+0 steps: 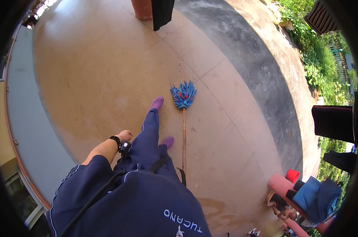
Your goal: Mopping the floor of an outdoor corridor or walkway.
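Note:
My left hand hangs beside my left thigh, its fingers curled in, and nothing shows sticking out of it. A dark band and a small black device are strapped to that wrist. On the floor in front of my right foot lies the head of a mop, with blue strands and some red ones. Its wooden handle runs back along my right side and passes out of sight behind my dark blue shirt. My right hand is hidden by my body. Purple footwear covers my feet, left foot ahead.
The smooth tan floor looks wet on the left and borders a dark grey strip. A reddish pillar with dark cloth stands ahead. At the right are a pink pillar, a red bucket, hanging clothes and another person.

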`<state>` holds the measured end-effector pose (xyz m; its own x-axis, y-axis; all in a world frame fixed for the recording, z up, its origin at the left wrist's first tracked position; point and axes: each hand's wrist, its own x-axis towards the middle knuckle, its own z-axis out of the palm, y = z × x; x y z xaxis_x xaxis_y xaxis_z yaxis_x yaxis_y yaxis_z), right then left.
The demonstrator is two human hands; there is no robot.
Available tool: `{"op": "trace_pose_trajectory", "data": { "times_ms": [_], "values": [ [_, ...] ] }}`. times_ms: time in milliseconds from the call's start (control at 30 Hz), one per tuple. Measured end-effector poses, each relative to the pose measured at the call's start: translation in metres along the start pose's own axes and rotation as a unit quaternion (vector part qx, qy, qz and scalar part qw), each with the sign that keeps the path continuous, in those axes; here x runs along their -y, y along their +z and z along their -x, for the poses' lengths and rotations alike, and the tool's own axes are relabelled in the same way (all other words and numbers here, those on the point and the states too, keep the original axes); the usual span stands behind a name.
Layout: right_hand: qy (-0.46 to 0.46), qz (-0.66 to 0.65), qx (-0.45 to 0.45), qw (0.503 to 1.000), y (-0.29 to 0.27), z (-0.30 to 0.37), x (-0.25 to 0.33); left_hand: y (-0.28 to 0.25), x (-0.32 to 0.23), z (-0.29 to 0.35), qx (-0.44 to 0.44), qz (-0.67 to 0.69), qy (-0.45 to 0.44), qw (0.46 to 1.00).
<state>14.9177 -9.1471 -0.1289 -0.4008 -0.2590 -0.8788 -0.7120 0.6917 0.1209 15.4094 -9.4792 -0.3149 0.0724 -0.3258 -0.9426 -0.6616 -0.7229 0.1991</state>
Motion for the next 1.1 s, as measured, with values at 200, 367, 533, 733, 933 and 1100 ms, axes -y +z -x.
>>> {"op": "trace_pose_trajectory", "data": {
  "times_ms": [200, 367, 533, 733, 933, 1100],
  "values": [
    [-0.054, -0.058, -0.01, 0.997, -0.034, -0.002, 0.041, -0.028, -0.028, -0.013, -0.006, -0.035, 0.022, 0.999],
    [-0.144, -0.096, -0.005, 0.985, -0.135, -0.054, 0.181, -0.066, -0.036, -0.032, -0.029, 0.029, 0.024, 0.999],
    [-0.207, -0.148, 0.03, 0.967, -0.24, -0.152, 0.384, -0.111, -0.034, -0.021, -0.054, 0.158, -0.014, 0.986],
    [-0.305, -0.188, -0.016, 0.933, -0.314, -0.222, 0.607, -0.137, 0.016, -0.016, -0.075, 0.225, -0.054, 0.97],
    [-0.304, -0.174, -0.072, 0.934, -0.304, -0.22, 0.622, -0.137, 0.015, 0.005, -0.112, 0.259, -0.063, 0.957],
    [-0.24, -0.061, -0.169, 0.954, -0.257, -0.265, 0.433, -0.111, -0.013, 0.006, -0.085, 0.207, -0.029, 0.974]
  ]
}}
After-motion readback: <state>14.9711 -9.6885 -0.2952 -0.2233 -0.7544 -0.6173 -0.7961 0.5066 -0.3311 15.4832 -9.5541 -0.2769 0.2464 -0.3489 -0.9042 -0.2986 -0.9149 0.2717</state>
